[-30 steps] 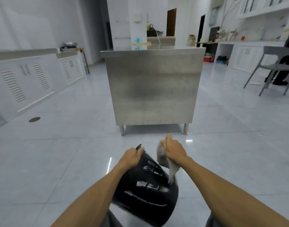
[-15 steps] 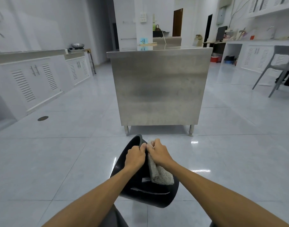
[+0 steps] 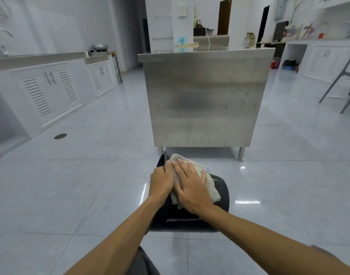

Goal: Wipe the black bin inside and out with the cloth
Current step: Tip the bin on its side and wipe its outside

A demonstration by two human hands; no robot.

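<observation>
The black bin lies tipped on its side low in the middle of the view, its rim pointing away from me. My left hand is closed over the bin's rim on the left side. A pale grey cloth is spread over the bin's outer wall. My right hand lies flat on the cloth with fingers spread, pressing it against the bin. Most of the bin's inside is hidden.
A stainless steel counter on short legs stands just beyond the bin. White louvred cabinets run along the left wall, with a floor drain nearby. A grey chair stands at the right. Glossy tiled floor surrounds me.
The bin has tipped further over. My right hand went from bunching the cloth near the rim to spreading it flat on the bin's outer wall. The left hand kept its grip on the rim.
</observation>
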